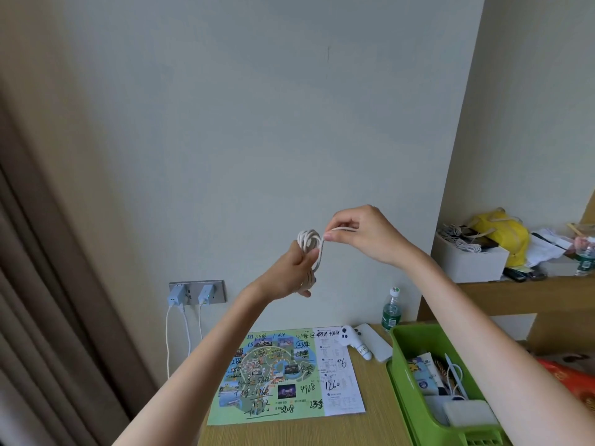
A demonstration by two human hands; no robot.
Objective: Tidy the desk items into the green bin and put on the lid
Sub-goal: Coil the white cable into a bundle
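My left hand (289, 272) grips the coiled white cable (309, 249), its loops standing upright above my fist; my right hand (363, 235) pinches the free end, stretched sideways just beside it.

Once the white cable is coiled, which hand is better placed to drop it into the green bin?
Probably the left hand: it grips the whole cable coil, while the right hand pinches only the loose end. The green bin sits open at lower right.
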